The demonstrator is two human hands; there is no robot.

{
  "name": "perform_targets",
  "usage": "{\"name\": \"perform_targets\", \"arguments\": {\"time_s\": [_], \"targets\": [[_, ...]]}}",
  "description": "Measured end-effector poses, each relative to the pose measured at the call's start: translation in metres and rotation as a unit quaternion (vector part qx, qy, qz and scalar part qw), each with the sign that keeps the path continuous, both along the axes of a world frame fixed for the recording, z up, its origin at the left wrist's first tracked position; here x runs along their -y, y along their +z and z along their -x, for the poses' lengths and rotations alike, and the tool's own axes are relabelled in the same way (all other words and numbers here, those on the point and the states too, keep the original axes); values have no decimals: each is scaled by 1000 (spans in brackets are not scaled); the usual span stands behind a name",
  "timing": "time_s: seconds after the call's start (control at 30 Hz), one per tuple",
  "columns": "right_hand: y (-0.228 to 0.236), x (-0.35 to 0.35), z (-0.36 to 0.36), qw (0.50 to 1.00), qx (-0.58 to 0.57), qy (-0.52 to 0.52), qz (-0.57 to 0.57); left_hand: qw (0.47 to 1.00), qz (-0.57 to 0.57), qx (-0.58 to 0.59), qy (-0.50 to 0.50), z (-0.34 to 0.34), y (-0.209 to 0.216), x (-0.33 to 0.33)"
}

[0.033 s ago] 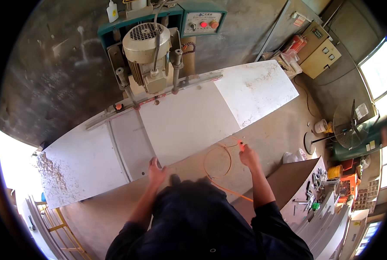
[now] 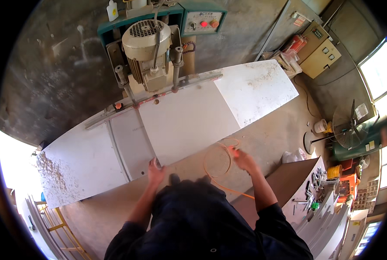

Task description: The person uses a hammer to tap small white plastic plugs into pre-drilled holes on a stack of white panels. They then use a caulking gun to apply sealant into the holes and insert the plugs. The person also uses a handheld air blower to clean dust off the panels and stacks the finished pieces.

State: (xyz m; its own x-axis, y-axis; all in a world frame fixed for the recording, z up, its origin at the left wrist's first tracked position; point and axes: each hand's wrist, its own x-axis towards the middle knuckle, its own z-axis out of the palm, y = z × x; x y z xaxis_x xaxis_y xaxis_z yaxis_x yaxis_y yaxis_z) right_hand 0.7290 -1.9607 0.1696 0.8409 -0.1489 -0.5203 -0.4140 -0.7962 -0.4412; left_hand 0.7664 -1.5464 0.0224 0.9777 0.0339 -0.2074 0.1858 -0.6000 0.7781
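Observation:
A white panel (image 2: 189,121) lies on the long white worktable under a drilling machine (image 2: 145,52). It has a round hole near its far left corner. My left hand (image 2: 156,172) is at the panel's near left corner, its fingers closed on the edge. To the right, just off the panel's near edge, my right hand (image 2: 246,161) grips an orange-red air blow gun (image 2: 233,151); the fingers cover most of it. A thin orange hose (image 2: 206,167) hangs in loops below the gun.
A metal fence rail (image 2: 197,81) runs along the table's far side. Chips lie on the table's left end (image 2: 54,173). To my right stand a brown box-like bench with tools (image 2: 312,190), a floor fan (image 2: 349,125) and a green tank (image 2: 362,141). A yellow frame (image 2: 57,227) is at lower left.
My right hand has moved left with the air blow gun, which now points more to the left. My left hand stays at the panel's corner.

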Motion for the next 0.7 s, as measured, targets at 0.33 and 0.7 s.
{"name": "perform_targets", "arguments": {"time_s": [0.33,0.7], "targets": [[33,-81,-55,988,55,14,-145,944,257,-147,147,-6,-55,-8],[-5,-74,-159,986,164,26,-23,992,48,-93,68,0,-21,15]]}}
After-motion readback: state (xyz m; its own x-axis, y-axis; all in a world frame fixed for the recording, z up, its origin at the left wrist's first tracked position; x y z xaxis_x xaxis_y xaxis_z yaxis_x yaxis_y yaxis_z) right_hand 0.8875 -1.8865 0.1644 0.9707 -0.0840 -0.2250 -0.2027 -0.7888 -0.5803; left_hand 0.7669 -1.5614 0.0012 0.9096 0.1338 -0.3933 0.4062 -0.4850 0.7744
